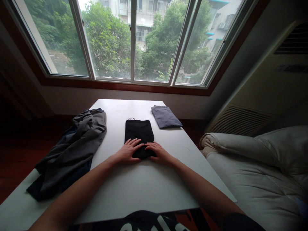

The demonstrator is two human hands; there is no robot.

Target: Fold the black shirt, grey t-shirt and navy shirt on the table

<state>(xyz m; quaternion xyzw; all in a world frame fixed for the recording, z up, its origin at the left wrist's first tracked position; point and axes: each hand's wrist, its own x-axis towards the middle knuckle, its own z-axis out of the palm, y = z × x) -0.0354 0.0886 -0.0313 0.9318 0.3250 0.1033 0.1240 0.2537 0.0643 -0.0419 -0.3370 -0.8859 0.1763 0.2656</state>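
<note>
A black garment (pixel 139 131), folded into a compact rectangle, lies flat in the middle of the white table (pixel 134 189). A thin cord loop sticks out at its far edge. My left hand (pixel 128 151) rests on its near left part with the fingers spread. Over its near right part lies my right hand (pixel 158 152), fingers stretched out and flat. The fingertips of both hands come close together on the cloth. Part of the garment's near edge is hidden under the hands.
Grey and dark blue trousers (pixel 74 150) lie in a loose heap along the table's left side. A folded grey garment (pixel 166 116) sits at the far right edge. Beyond the table is a window (pixel 132 41). A beige sofa (pixel 250 166) stands on the right, near an air conditioner (pixel 262 86).
</note>
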